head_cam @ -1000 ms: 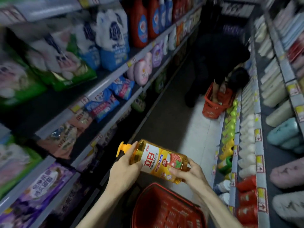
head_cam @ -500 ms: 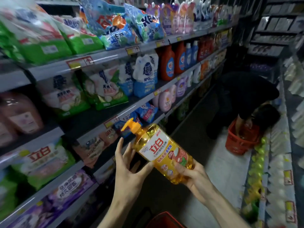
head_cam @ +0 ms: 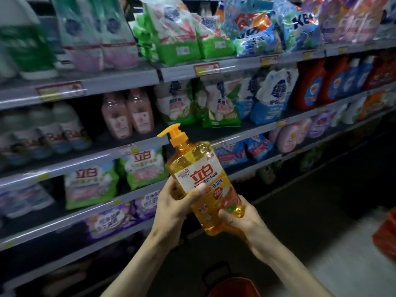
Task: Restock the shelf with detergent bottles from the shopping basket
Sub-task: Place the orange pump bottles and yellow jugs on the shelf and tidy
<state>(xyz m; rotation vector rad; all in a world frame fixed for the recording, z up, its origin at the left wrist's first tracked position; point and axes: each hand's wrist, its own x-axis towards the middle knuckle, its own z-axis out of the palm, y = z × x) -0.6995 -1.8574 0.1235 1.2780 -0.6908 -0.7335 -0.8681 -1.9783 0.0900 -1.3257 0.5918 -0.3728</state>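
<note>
Detergent bottle (head_cam: 216, 211): clear amber-yellow, orange-yellow pump (head_cam: 175, 133), white label (head_cam: 199, 179) with red characters. Shopping basket (head_cam: 233, 288): red. Shelf (head_cam: 128, 78) edges grey, price tags (head_cam: 206, 69) red-yellow. Pink bottles (head_cam: 128, 114), green-white bags (head_cam: 145, 168), blue-white bags (head_cam: 270, 97), red jugs (head_cam: 310, 84) with blue labels, purple packs (head_cam: 111, 219).

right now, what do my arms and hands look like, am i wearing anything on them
Both forearms are bare as far as the frame edge: no sleeve, watch or bracelet shows on the left arm or the right arm. The left grip and the right grip are bare hands, with no gloves and no visible rings.
</note>
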